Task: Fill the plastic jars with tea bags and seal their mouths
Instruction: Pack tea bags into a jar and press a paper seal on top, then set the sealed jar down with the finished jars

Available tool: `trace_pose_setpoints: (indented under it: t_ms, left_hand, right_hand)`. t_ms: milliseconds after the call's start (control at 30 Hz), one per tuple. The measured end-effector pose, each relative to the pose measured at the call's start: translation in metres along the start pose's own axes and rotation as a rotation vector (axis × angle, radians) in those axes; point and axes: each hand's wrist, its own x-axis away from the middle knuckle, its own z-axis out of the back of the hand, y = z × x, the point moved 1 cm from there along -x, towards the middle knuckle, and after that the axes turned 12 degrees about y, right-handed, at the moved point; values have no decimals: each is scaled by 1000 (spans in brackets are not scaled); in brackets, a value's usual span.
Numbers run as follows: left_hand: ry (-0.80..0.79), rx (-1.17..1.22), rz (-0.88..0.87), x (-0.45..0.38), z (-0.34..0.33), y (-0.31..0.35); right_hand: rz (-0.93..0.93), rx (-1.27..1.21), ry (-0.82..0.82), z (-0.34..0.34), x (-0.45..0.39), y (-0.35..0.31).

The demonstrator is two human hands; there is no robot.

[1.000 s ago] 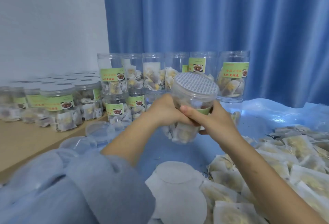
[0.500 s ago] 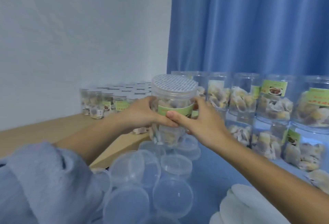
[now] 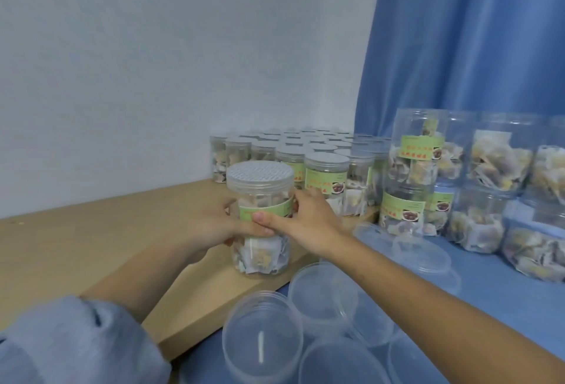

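A clear plastic jar [image 3: 260,249] with a green label, packed with tea bags and capped with a lid over a white patterned seal, stands upright on the wooden board [image 3: 91,246] near its right edge. My left hand [image 3: 211,224] wraps its left side and my right hand [image 3: 305,221] holds its right side, thumb across the label. Behind it stand several sealed, lidded jars [image 3: 325,176] in rows. To the right, several filled jars without lids [image 3: 419,154] are stacked on the blue surface.
Several loose clear lids [image 3: 263,344] lie on the blue cloth [image 3: 477,301] in front and to the right of the board. A white wall is behind the board and a blue curtain [image 3: 474,32] hangs at the back right. My grey-blue sleeve [image 3: 70,344] is at lower left.
Both hands carried the sealed jar leftward and down from mid-air onto the wooden board. The view swung left, so the tea bag pile and seal discs are out of sight.
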Motion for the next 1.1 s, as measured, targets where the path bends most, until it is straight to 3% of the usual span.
trace_pose_setpoints:
  t_ms: [167,300,367,567,833,1100]
  left_hand:
    - [144,108,87,-26,-2,-34]
    - [363,82,79,-34,3,-53]
    - [365,101,102,-36,7,-57]
    - [334,54,168,-33,6,-50]
    - [250,77,-18,1,-40,17]
    - [162,303,-50,42,-147,105]
  right_hand:
    - [-45,-119,55,-30,-18,16]
    - [-141,-84,-278,-53,-42,14]
    - [-138,-54,-361,-64,-48,5]
    - [-102,-66,-363,-72,-46,-10]
    - [-18,-105,-98,-13,-20,-31]
    - [-104,-137,193,125,37,9]
